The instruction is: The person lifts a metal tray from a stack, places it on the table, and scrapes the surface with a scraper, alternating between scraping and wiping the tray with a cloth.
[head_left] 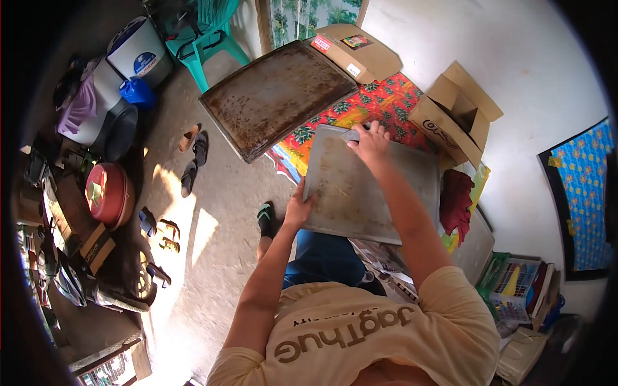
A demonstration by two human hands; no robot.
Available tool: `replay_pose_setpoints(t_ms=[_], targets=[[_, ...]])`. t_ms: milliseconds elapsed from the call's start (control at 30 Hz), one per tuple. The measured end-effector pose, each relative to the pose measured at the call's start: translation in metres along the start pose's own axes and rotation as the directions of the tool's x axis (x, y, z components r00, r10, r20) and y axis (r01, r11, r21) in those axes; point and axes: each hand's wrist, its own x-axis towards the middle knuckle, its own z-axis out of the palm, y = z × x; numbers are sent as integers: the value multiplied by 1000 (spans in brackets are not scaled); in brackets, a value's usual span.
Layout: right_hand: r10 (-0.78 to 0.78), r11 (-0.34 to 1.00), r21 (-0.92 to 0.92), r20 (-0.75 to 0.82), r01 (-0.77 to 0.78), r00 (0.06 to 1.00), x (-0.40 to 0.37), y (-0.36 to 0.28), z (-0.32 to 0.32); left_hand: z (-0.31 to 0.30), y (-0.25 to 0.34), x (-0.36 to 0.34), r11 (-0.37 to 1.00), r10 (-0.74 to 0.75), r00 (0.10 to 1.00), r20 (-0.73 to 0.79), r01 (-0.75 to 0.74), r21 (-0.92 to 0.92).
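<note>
"Set the scene: what's the room?"
"White wall [528, 77] across the upper right, and a grey floor [241, 193] runs down the left with sunlight splashed over it!"

"Biggest thing before you?"
"A surface under a red patterned cloth [380, 96], upper centre. Leaning in over its left part is the dark tray [277, 100], brown and blotchy all over. And dead centre, in my hands, the pale tray [373, 186], grey with brownish stains, slightly tilted in the frame!"

"Anything beside them?"
"The open box [476, 109], flaps up, right of the cloth; the flatter box [376, 58] sits up top, by the dark tray's upper right corner. A maroon cloth [456, 199] is bunched just beside the pale tray's right edge."

"Now the hands, quickly!"
"My left hand [299, 209] has its fingers closed on the pale tray's left edge, firmly on it! My right hand [371, 143] is up at the tray's top edge, fingers curled, gripping a small grey piece [351, 136] against the tray. What it's made of, I can't tell!"
</note>
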Motion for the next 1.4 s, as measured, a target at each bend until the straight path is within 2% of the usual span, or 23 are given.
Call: replay_pose_setpoints(t_ms=[67,167,200,300,333,433,467,567,700,833,867,967,1000,1100,1267,1367,1400], targets=[[-118,993,15,-39,118,992,-1,0,-4,-1,2,-2,1000,-21,1000,17,21,-9],[-56,997,45,11,55,998,15,18,0,-3,6,-1,998,-65,997,41,66,-21],[18,999,33,19,-19,1000,20,16,0,-3,7,-2,997,-74,996,45,75,-26],[-31,996,84,68,25,997,17,-3,7,-2,4,-3,999,-42,999,25,43,-18],[-134,989,72,56,130,989,10,-14,7,0,2,-2,1000,-18,1000,13,18,-13],[-235,968,105,81,226,969,1,-33,6,0,-1,-1,999,-24,1000,19,25,-35],[-204,972,111,-22,205,979,2,-27,9,0,-2,-2,999,-39,999,24,39,-25],[-46,995,94,14,44,999,13,-23,4,-3,7,-2,999,-50,999,18,50,12],[-281,949,158,26,273,959,-19,-46,2,-3,6,-3,999,-48,999,24,48,10],[-258,952,155,-46,262,965,-26,-32,3,-4,8,-1,997,-80,995,56,81,-4],[-184,963,188,-67,193,981,-21,-28,4,-3,9,-2,998,-63,997,40,63,4],[-176,966,184,-51,182,983,-29,-32,4,-4,13,-4,999,-36,999,17,36,24],[-314,926,190,-99,327,944,-40,-37,3,-4,14,-5,999,-46,999,20,46,23],[-338,930,145,-24,338,941,-57,-44,-1,-4,15,-6,999,-45,999,22,45,21],[-142,975,161,-71,152,987,-51,-25,-4,-5,15,-5,998,-58,998,30,57,41],[-337,919,190,-78,346,938,-78,-39,-8,-4,13,-5,998,-43,999,25,42,44],[-347,915,209,-37,346,937,-88,-43,-11,-4,10,-4,998,-38,999,29,36,43]])
